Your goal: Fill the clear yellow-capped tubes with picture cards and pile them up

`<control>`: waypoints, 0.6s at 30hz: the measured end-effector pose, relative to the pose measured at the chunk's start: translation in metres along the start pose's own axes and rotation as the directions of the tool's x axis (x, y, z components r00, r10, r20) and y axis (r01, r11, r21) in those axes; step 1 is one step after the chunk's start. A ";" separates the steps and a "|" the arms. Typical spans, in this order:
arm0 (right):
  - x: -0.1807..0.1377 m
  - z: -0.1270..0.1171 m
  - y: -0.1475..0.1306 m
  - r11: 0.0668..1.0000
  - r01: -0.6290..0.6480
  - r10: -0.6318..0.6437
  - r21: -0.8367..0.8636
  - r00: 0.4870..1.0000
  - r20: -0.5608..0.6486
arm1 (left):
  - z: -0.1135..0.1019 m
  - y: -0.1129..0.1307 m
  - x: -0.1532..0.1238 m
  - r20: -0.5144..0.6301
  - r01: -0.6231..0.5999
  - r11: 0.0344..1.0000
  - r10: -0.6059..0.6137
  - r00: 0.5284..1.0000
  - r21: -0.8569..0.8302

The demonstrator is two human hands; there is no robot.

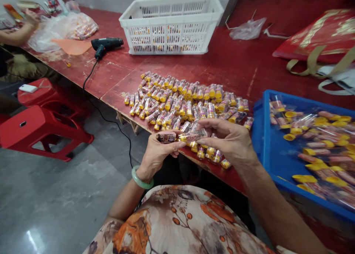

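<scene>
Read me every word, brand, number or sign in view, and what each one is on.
Nothing is legible here.
Printed label in the left hand: too small and blurred.
Yellow-ended tube in the right hand: too small.
Wrapped tubes on the red table: print too small.
Red bag: gold pattern, no readable words.
Heat gun: no legible marking.

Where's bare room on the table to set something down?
Likely best: the red tabletop between the white basket, the yellow-ended tubes, the blue bin and the red bag. Another lies between the heat gun and the tubes. It's crowded where tubes spread to the near edge, and inside the blue bin.
</scene>
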State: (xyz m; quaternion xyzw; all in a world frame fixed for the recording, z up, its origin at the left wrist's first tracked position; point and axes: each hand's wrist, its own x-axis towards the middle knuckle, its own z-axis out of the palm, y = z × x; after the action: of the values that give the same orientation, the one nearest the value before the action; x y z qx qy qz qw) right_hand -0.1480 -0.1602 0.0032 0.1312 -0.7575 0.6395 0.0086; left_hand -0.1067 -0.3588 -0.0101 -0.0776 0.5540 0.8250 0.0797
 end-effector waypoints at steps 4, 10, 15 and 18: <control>0.001 -0.001 -0.001 0.995 0.006 -0.010 0.102 0.999 0.036 | -0.005 0.002 0.000 0.089 0.047 0.998 -0.043 0.995 -0.052; 0.004 -0.001 0.000 0.975 -0.050 0.028 0.216 0.994 0.103 | -0.008 0.006 0.005 0.171 0.125 0.989 -0.109 0.979 -0.082; 0.001 -0.001 -0.006 0.979 -0.094 0.068 0.180 0.987 0.142 | -0.007 0.008 0.001 0.220 0.133 0.985 -0.106 0.970 -0.113; 0.000 -0.002 -0.010 0.984 -0.105 0.083 0.143 0.985 0.153 | -0.007 0.008 -0.002 0.226 0.141 0.982 -0.111 0.968 -0.122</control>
State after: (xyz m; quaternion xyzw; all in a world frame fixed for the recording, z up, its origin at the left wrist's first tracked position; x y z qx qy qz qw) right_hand -0.1461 -0.1593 0.0131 0.1422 -0.7111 0.6830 -0.0871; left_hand -0.1065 -0.3682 -0.0051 -0.0268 0.4779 0.8579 0.1869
